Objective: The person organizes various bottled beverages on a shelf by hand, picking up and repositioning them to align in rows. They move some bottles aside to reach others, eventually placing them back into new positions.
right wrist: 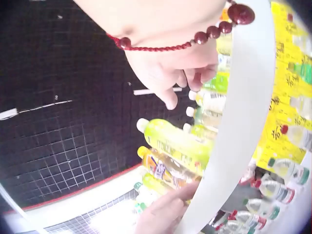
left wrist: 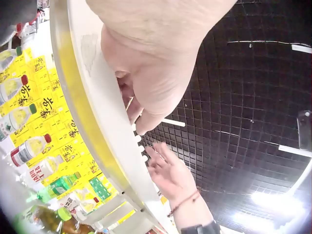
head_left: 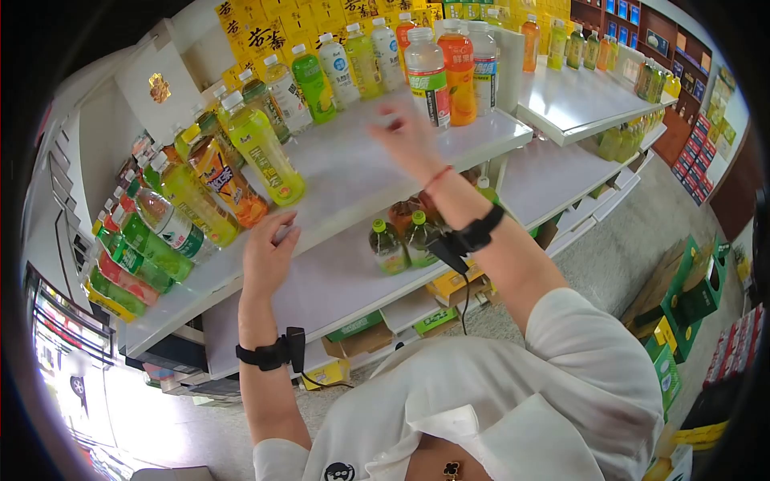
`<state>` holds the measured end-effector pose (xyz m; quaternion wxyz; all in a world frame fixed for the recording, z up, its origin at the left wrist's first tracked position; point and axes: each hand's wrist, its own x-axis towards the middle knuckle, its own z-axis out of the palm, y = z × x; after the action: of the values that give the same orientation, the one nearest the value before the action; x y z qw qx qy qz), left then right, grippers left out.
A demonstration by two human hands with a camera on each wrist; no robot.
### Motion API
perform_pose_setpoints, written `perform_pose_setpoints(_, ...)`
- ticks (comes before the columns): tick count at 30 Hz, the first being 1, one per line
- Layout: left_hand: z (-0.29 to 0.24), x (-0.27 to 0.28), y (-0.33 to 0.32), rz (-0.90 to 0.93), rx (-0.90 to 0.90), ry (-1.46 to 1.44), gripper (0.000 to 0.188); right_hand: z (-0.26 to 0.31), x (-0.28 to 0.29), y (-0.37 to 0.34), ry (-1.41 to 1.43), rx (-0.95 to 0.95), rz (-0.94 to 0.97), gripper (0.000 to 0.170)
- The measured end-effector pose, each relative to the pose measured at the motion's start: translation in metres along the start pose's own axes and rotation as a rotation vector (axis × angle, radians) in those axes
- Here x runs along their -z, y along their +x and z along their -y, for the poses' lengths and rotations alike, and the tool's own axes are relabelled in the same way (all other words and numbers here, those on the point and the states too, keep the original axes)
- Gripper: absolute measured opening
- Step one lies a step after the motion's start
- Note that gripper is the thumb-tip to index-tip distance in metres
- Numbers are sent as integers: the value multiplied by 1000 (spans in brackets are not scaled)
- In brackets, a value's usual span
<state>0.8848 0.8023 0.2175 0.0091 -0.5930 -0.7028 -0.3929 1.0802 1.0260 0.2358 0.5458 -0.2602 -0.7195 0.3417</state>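
My left hand (head_left: 269, 250) is at the front edge of the white shelf (head_left: 345, 184), fingers loosely bent with nothing in them. Just beyond its fingertips stand a yellow-green drink bottle (head_left: 269, 156) and an orange-labelled iced tea bottle (head_left: 228, 186). Motion blurs my right hand (head_left: 407, 143), raised over the shelf with loosely bent fingers. In the right wrist view no item shows in that hand (right wrist: 170, 70). Close by it are a clear bottle with a green and red label (head_left: 427, 80) and an orange juice bottle (head_left: 459, 76). A green bottle (head_left: 313, 86) stands farther left.
More bottles line the shelf's left end, including a green soda bottle (head_left: 152, 248). Yellow boxes (head_left: 273, 36) stack behind. Green-capped bottles (head_left: 389, 248) stand on the lower shelf. A second shelf (head_left: 585, 104) adjoins at right, and green cartons (head_left: 682, 297) sit on the floor.
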Motion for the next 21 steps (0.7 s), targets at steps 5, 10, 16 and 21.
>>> perform_pose_setpoints(5, 1, -8, 2, -47, 73, -12, 25, -33, 68, 11, -430, 207, -368, 63)
perform_pose_setpoints(10, -3, -11, 3, -88, 94, 29, 24, -48, 65, 19, -562, -24, -167, 81)
perform_pose_setpoints(16, -12, -8, 1, -85, 102, 82, 24, -34, 63, 36, -670, -134, -127, 74)
perform_pose_setpoints(21, -5, -9, 2, -94, 85, 55, 25, -22, 50, 39, -799, -156, -158, 71)
